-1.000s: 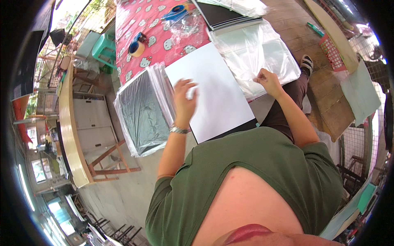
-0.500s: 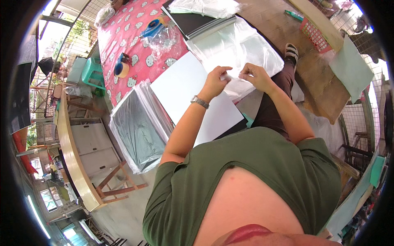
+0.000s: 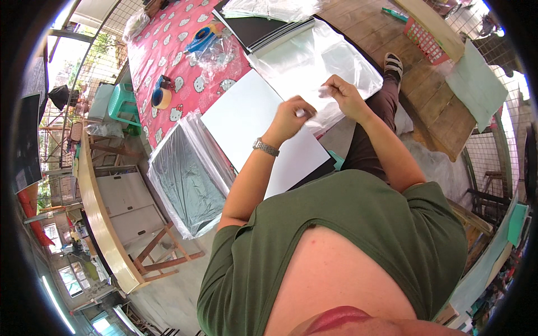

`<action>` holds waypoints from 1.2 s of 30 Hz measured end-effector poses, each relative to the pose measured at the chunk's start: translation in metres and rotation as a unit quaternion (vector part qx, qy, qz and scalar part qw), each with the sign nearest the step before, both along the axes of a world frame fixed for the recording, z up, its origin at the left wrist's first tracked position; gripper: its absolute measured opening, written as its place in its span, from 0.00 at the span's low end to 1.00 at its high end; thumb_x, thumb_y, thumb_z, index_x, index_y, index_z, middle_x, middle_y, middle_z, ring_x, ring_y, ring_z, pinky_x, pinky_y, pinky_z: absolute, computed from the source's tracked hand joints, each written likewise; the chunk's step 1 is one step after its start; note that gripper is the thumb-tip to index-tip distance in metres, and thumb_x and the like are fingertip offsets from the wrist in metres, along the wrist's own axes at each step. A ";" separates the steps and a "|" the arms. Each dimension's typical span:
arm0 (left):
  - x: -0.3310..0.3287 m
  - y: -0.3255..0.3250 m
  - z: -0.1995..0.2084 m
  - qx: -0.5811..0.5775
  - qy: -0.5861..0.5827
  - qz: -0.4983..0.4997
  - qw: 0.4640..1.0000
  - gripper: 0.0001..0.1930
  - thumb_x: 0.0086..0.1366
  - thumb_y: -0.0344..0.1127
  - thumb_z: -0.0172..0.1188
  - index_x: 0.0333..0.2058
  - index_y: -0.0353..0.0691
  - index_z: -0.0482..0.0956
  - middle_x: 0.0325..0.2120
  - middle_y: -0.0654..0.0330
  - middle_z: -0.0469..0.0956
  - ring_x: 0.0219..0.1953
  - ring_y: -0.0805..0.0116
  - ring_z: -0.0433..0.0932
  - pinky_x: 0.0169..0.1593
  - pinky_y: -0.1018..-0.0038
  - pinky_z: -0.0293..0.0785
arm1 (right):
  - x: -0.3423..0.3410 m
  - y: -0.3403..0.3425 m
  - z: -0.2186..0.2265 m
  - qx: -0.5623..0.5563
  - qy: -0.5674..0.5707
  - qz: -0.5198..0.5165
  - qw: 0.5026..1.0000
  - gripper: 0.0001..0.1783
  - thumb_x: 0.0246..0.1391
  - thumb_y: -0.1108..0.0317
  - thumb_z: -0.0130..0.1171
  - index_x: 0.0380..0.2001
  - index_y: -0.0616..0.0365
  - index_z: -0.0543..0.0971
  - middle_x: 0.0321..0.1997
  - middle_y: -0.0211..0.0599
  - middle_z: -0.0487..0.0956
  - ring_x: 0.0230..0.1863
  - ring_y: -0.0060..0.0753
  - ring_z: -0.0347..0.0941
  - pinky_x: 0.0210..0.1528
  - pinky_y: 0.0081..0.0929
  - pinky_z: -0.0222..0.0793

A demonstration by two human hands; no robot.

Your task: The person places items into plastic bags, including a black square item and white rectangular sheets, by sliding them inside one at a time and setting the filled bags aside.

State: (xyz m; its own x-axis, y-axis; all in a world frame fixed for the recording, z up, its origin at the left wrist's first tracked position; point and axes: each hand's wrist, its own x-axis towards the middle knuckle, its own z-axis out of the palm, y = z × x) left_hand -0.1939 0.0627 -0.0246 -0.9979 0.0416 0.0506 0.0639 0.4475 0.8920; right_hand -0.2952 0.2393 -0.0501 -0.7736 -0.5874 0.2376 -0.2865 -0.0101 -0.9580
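My left hand (image 3: 288, 119) is closed with curled fingers, above the edge of a white sheet or board (image 3: 238, 115). My right hand (image 3: 346, 98) is pinched over a stack of clear plastic sleeves (image 3: 319, 53). Small whitish spots show at the fingertips of both hands, too small to identify. A dark edge shows beneath the white board at its near corner. To the left of the board lies a dark flat stack wrapped in clear plastic (image 3: 190, 173).
A tape dispenser with tan tape (image 3: 161, 96), a blue tape dispenser (image 3: 203, 42) and crumpled clear plastic (image 3: 221, 60) lie on the pink patterned tablecloth (image 3: 179, 50). A green stool (image 3: 123, 103) stands left. Beyond my leg are a wooden bench (image 3: 428, 106) and red basket (image 3: 424, 42).
My hands have drawn apart: the left came nearer to me, the right went slightly farther away. The raised plastic between them now lies flatter. The whole view has shifted a little.
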 end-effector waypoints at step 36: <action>0.114 -0.023 0.062 0.313 -0.077 0.194 0.926 0.12 0.60 0.38 0.57 0.34 0.33 0.76 0.26 0.67 0.75 0.28 0.80 0.69 0.36 0.81 0.66 | 0.058 -0.062 0.113 -0.063 -0.365 0.225 0.901 0.08 0.57 0.66 0.50 0.32 0.59 0.75 0.24 0.29 0.74 0.17 0.17 0.64 0.22 0.15 0.61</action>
State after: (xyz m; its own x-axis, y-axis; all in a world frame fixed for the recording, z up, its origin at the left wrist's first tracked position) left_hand -0.0798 0.0400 0.0370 -0.9285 -0.3118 -0.2016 -0.1438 -0.1986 0.9695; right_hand -0.2371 0.1772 0.0628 -0.4406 -0.8848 -0.1517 0.4804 -0.0896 -0.8725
